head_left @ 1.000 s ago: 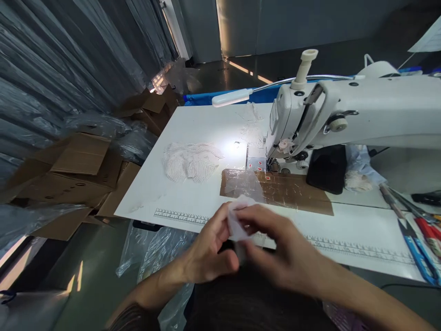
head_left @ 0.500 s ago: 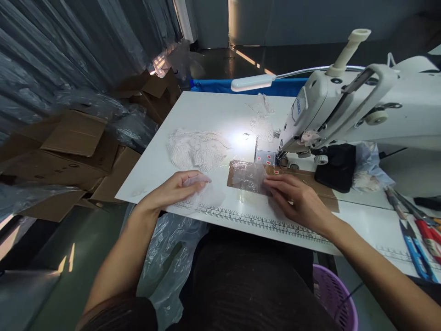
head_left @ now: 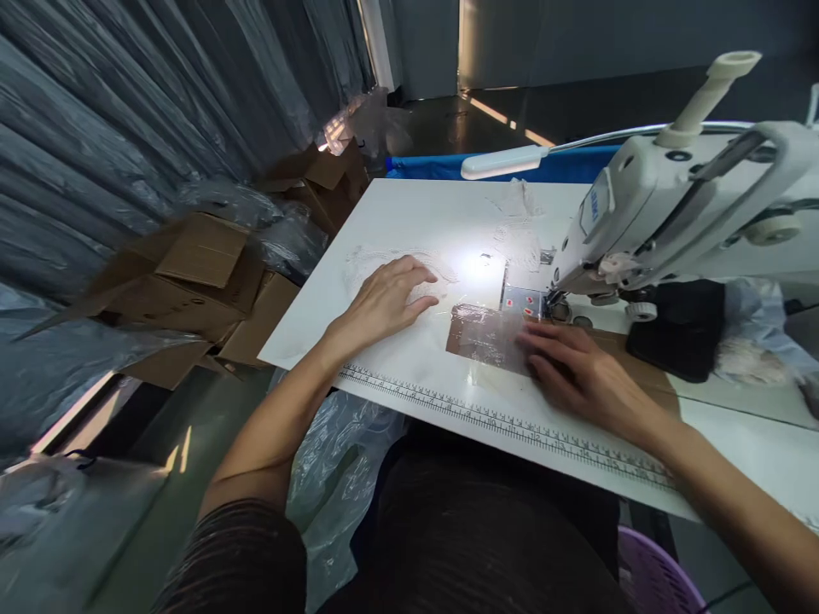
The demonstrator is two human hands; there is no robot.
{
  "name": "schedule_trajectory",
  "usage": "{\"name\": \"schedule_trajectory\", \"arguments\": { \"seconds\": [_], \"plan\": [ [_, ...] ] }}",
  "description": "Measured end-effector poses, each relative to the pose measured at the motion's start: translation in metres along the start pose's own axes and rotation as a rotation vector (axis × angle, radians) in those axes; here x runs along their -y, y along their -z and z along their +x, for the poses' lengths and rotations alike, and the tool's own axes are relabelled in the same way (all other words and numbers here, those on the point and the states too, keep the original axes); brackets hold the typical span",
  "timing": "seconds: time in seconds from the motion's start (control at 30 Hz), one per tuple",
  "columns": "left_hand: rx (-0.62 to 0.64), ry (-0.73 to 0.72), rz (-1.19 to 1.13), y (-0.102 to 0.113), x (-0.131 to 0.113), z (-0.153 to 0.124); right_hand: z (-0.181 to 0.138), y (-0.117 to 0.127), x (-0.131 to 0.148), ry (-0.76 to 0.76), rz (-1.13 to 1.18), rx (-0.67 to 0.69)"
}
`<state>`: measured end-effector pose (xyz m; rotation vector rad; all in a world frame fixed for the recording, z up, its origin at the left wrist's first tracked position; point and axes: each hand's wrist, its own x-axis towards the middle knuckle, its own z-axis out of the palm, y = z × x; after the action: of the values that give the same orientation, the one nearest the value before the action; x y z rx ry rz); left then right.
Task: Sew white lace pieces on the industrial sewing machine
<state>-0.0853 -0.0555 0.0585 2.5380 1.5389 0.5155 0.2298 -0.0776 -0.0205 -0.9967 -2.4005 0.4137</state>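
My left hand lies palm down, fingers stretched, on a pile of white lace pieces on the white sewing table. My right hand rests flat with fingers extended on a sheer piece of fabric lying over a brown patch of the table, just in front of the needle plate of the white sewing machine. Neither hand grips anything.
A lamp on a flexible arm shines on the table. More lace lies behind the needle. A ruler strip runs along the table's front edge. Cardboard boxes and plastic bags sit at the left. A purple basket stands below right.
Both hands left the small white piece they held near my body. The left hand moved forward onto the lace pile; the right went to the sheer fabric by the needle.
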Motion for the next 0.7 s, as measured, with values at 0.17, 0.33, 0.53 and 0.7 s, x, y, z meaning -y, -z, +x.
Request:
{"name": "schedule_trajectory", "arguments": {
  "seconds": [0.17, 0.33, 0.53, 0.7],
  "plan": [
    [0.017, -0.128, 0.019, 0.003, -0.005, 0.004, -0.006, 0.015, -0.019, -0.044, 0.061, -0.028],
    [0.151, -0.286, -0.088, -0.006, -0.023, 0.009, -0.009, 0.022, -0.025, -0.044, 0.089, -0.024],
    [0.143, -0.438, 0.07, -0.054, -0.06, 0.034, -0.003, 0.025, -0.033, -0.108, 0.147, -0.061],
    [0.111, -0.45, 0.269, -0.078, -0.068, 0.048, -0.01, 0.015, -0.036, -0.142, 0.235, -0.166]
  ]
}}
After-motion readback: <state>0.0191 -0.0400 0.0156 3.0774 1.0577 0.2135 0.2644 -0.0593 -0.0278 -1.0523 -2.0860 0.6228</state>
